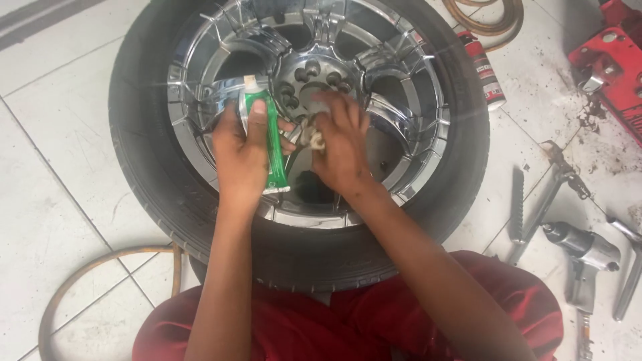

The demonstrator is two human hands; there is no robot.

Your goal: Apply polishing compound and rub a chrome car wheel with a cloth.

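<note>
A car wheel lies flat on the tiled floor, a black tyre (144, 134) around a shiny chrome rim (401, 73). My left hand (239, 150) grips a green and white tube (273, 144), its cap end pointing away from me over the rim's left spokes. My right hand (342, 144) presses a small pale cloth (311, 137) against a chrome spoke just below the hub (311, 80), which shows several lug holes. My forearms reach over the tyre's near edge from my red-clothed lap.
A red and white spray can (483, 70) lies beside the tyre at upper right. A grey air impact wrench (585, 257), a wheel wrench (545, 200) and a flat bar (517, 204) lie on the floor at right. Red machinery (612, 60) stands at the top right. A brown hose (87, 274) curves at lower left.
</note>
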